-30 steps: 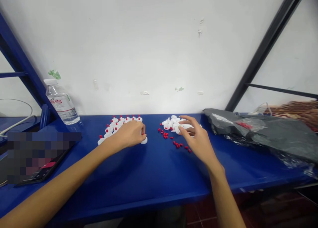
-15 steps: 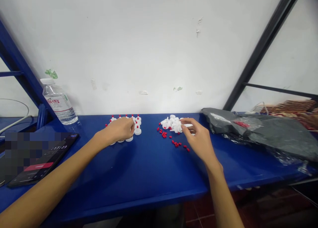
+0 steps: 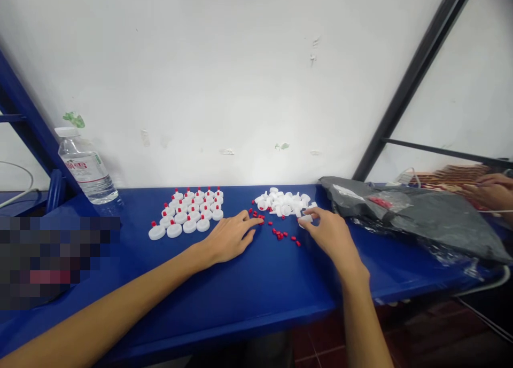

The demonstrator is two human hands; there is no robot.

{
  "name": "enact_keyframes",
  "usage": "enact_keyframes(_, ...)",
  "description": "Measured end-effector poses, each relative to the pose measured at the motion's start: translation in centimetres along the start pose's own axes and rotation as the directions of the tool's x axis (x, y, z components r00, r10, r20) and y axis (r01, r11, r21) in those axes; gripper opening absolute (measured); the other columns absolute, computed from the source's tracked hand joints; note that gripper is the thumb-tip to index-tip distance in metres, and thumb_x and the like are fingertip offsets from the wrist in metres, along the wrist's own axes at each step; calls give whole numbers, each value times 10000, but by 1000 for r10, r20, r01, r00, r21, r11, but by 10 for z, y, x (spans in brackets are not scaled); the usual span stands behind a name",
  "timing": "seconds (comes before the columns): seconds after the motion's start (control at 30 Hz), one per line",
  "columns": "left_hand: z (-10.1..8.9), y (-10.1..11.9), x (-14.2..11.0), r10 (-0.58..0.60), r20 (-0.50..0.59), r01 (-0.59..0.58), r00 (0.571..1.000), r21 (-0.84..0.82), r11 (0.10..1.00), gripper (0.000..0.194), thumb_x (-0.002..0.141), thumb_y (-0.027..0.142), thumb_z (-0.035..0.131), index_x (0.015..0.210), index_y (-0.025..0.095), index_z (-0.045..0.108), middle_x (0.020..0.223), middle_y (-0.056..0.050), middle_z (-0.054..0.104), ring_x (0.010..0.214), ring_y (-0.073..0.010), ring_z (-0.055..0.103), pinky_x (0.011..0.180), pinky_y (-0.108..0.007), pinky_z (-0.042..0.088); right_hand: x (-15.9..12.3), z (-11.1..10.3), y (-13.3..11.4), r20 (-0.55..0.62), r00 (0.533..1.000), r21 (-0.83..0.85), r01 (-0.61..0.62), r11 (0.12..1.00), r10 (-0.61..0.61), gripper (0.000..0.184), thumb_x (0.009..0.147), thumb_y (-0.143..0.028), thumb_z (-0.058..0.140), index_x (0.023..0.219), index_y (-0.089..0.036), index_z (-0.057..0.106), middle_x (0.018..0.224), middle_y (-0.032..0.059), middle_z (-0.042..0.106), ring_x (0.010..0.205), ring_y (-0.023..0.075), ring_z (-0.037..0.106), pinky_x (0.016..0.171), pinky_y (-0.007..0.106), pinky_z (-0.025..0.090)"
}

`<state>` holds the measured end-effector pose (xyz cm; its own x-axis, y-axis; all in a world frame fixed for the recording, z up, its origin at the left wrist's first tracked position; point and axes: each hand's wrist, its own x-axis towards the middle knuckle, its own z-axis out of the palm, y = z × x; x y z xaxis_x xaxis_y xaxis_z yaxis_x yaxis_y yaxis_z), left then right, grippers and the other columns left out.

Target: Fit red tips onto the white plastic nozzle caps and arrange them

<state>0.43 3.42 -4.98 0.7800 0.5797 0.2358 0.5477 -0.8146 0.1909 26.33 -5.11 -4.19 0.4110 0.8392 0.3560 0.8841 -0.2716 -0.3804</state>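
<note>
My left hand (image 3: 228, 237) reaches over the blue table with its index finger stretched out and thumb apart. Its fingertip is at the small red tip caps (image 3: 260, 218), which lie scattered in front of a heap of white nozzle caps (image 3: 284, 201). At the right end of that heap, my right hand (image 3: 332, 233) pinches a white nozzle cap (image 3: 305, 219) between thumb and fingers. To the left stand several rows of white nozzle caps with red tips (image 3: 189, 225), upright and close together.
A water bottle (image 3: 86, 170) stands against the wall at the left. Beside it, a pixelated area covers the front left of the table (image 3: 240, 304). A dark plastic bag (image 3: 425, 218) lies at the right. Beyond it, another person's hand (image 3: 495, 192) is near stacked brownish pieces.
My left hand has moved right from the rows to the red tip caps, uncovering the rows, and its fingers have opened. My right hand has drawn slightly back with a white nozzle cap.
</note>
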Motion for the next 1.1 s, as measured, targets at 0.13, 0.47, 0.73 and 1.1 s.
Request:
enact_keyframes(0.13, 5, -2, 2, -8, -19, 7, 1000, -23, 1000, 418, 1026, 294, 398, 1398, 298, 589, 1139, -56, 608, 834, -180, 645, 717, -309, 482, 0, -2, -2, 76, 996, 60, -48, 997, 44, 199, 876, -268, 660, 1036, -224, 771, 1001, 56, 792, 946, 263, 710, 769, 328, 459)
enact_keyframes(0.47, 12, -9, 3, 6, -109, -27, 994, -198, 980, 198, 1001, 265, 526, 1019, 243, 721, 1033, -27, 632, 867, -168, 630, 725, -282, 465, 0, -8, -10, 93, 994, 182, -65, 981, 48, 200, 825, -170, 693, 1011, -222, 747, 985, 44, 789, 879, 229, 741, 775, 320, 487)
enact_keyframes(0.73, 15, -15, 2, 11, -127, -42, 992, -247, 968, 211, 980, 190, 567, 1113, 203, 729, 1080, -60, 666, 957, -190, 640, 849, -309, 501, 0, -8, -14, 98, 991, 466, 38, 884, -95, 142, 857, -317, 661, 946, -252, 749, 955, 39, 780, 866, 240, 759, 805, 356, 548)
enact_keyframes(1.1, 8, -7, 4, -228, -122, 90, 966, -668, 739, 274, 959, 403, 589, 922, 168, 725, 813, -48, 691, 689, -163, 647, 576, -254, 509, -11, -10, -44, 349, 909, 734, -114, 669, -228, 431, 836, -485, 745, 1197, -257, 691, 1170, 57, 741, 879, 224, 755, 751, 319, 573)
